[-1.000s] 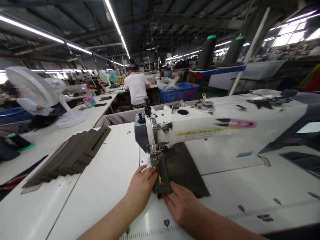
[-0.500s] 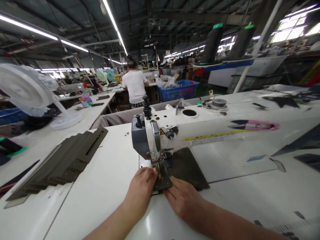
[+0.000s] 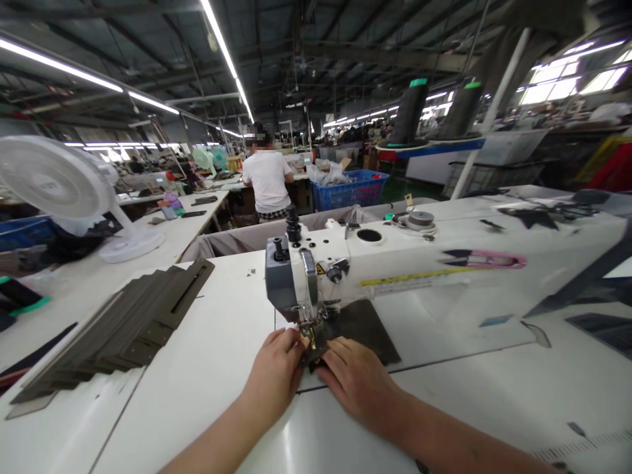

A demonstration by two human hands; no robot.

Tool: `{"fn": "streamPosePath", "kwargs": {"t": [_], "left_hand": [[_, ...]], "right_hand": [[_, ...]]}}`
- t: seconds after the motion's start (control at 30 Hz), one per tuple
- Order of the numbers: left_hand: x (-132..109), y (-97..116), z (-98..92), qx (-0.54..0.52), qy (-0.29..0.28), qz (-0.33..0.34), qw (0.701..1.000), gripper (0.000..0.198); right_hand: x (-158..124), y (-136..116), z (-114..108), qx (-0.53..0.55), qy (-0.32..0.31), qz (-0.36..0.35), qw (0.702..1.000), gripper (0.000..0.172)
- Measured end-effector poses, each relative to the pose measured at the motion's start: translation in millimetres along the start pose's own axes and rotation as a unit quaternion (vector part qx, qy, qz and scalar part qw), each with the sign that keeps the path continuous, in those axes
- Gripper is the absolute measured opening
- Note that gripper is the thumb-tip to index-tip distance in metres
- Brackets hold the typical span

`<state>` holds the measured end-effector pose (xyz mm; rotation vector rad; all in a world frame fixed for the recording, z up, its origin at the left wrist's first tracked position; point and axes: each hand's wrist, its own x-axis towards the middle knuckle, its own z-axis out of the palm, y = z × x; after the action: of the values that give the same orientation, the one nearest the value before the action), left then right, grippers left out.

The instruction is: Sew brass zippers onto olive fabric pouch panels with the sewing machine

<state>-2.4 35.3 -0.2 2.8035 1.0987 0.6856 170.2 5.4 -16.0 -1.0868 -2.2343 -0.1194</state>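
A dark olive fabric piece [image 3: 371,330] lies under the presser foot of a white sewing machine [image 3: 419,247] and spreads to the right of the needle. My left hand [image 3: 277,363] is closed at the left of the presser foot, its thumb and fingers pinching the near left edge of the fabric. Just right of the foot, my right hand [image 3: 359,378] holds the near right part, fingers bent over it. Between the two hands the near edge of the fabric is partly covered by my fingers.
Left on the table is a fanned stack of olive pieces [image 3: 126,322]. Behind it stands a white fan [image 3: 54,178]. Pink-handled thread snips [image 3: 494,259] rest on the machine arm. Beyond are thread cones [image 3: 412,115], a blue basket [image 3: 348,191] and a person in white [image 3: 266,178].
My right hand has moved slightly up and left, closer to the needle, covering more fabric. The fabric has shifted away from me under the foot. My view has turned slightly.
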Motion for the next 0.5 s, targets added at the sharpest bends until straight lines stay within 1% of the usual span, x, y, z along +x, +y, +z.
{"fn": "streamPosePath", "kwargs": {"t": [0.07,0.13,0.2,0.23,0.3,0.33,0.4,0.43,0.5], "left_hand": [[0.4,3.5,-2.2,-0.004,-0.009,-0.033,0.999,0.017],[0.9,7.1,-4.2,-0.018,-0.012,-0.072,0.997,0.019],[0.5,9.9,-5.8,-0.040,-0.008,-0.105,0.994,0.020],[-0.3,11.0,-6.2,-0.053,-0.006,-0.114,0.992,0.021],[-3.1,12.4,-6.0,-0.087,0.004,-0.125,0.988,0.022],[-4.7,12.7,-5.3,-0.106,0.011,-0.130,0.986,0.022],[-7.1,12.7,-3.2,-0.133,0.032,-0.141,0.981,0.023],[-7.6,12.6,-2.0,-0.140,0.043,-0.147,0.978,0.022],[-7.4,12.2,-0.6,-0.139,0.057,-0.187,0.971,0.018]], "right_hand": [[5.2,-5.0,0.9,-0.028,-0.021,0.049,0.998,0.010],[11.0,-9.0,3.9,-0.043,-0.050,0.083,0.994,0.012],[15.5,-10.4,6.7,-0.050,-0.074,0.104,0.991,0.007],[16.8,-10.0,7.3,-0.047,-0.082,0.109,0.990,0.008],[17.2,-7.5,6.1,-0.036,-0.091,0.108,0.989,0.017],[16.4,-5.9,4.4,-0.031,-0.091,0.106,0.990,0.018],[14.0,-3.1,-0.1,-0.015,-0.090,0.106,0.990,0.012],[12.7,-2.1,-2.3,-0.008,-0.091,0.107,0.990,0.011],[11.2,-1.0,-5.8,0.005,-0.105,0.110,0.988,0.021]]}}
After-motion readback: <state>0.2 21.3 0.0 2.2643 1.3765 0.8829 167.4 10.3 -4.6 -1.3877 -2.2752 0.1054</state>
